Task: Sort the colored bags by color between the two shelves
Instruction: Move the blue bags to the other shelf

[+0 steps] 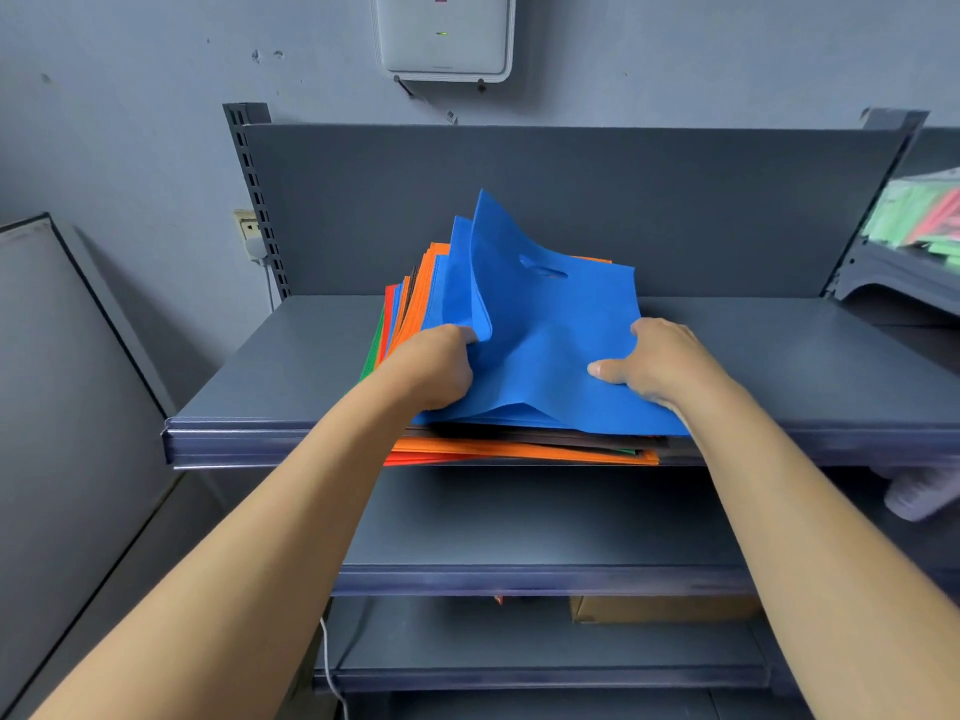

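A stack of flat coloured bags (519,449) lies on the top grey shelf (270,387), with orange, red, green and black edges showing under blue ones. The top blue bag (540,324) has a cut-out handle and its left side is lifted and curled upward. My left hand (436,366) grips the blue bag's left edge near the front. My right hand (654,361) holds the bag's right edge, thumb on top and fingers underneath.
A lower grey shelf (545,548) and a third one with a cardboard box (660,608) sit below. A neighbouring shelf at the right holds green and red bags (919,215). A grey panel (57,387) leans at the left. A white device (444,36) hangs on the wall.
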Available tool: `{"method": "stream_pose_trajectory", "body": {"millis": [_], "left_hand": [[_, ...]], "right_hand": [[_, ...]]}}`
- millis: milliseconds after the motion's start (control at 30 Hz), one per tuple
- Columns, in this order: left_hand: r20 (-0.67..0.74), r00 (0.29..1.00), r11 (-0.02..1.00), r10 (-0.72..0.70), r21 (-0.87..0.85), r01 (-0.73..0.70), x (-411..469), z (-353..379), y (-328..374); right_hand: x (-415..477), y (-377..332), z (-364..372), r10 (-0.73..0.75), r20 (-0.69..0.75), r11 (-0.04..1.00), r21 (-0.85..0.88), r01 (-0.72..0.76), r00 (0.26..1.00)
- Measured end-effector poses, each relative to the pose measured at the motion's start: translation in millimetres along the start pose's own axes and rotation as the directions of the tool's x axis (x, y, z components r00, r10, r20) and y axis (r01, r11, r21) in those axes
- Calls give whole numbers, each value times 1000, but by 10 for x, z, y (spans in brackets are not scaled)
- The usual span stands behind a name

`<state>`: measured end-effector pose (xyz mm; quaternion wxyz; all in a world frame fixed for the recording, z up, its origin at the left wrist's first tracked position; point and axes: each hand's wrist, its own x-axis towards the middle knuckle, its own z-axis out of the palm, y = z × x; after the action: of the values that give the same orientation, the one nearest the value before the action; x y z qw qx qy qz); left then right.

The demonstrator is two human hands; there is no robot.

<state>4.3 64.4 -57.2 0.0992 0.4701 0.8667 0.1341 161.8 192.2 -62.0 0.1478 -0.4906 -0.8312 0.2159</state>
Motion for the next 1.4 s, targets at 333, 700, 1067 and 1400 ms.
{"method": "stream_pose_trajectory", "body": {"millis": [333, 700, 1067, 1400], "left_hand": [[-47, 997, 995, -59, -89, 55, 54, 5, -28], [-157, 962, 955, -225, -230, 186, 143, 15, -105], [-127, 983, 991, 130, 49, -125, 26, 66, 87], [-201, 946, 946, 255, 253, -202, -54, 54, 249]], "right_hand": [[-3, 8, -35, -2, -1, 1000, -28, 2, 1000], [23, 43, -44, 5, -14, 999, 41, -5, 1000], [95, 138, -47, 82, 30, 986, 141, -86, 996], [185, 93, -229, 73, -207, 969, 245, -21, 976]]}}
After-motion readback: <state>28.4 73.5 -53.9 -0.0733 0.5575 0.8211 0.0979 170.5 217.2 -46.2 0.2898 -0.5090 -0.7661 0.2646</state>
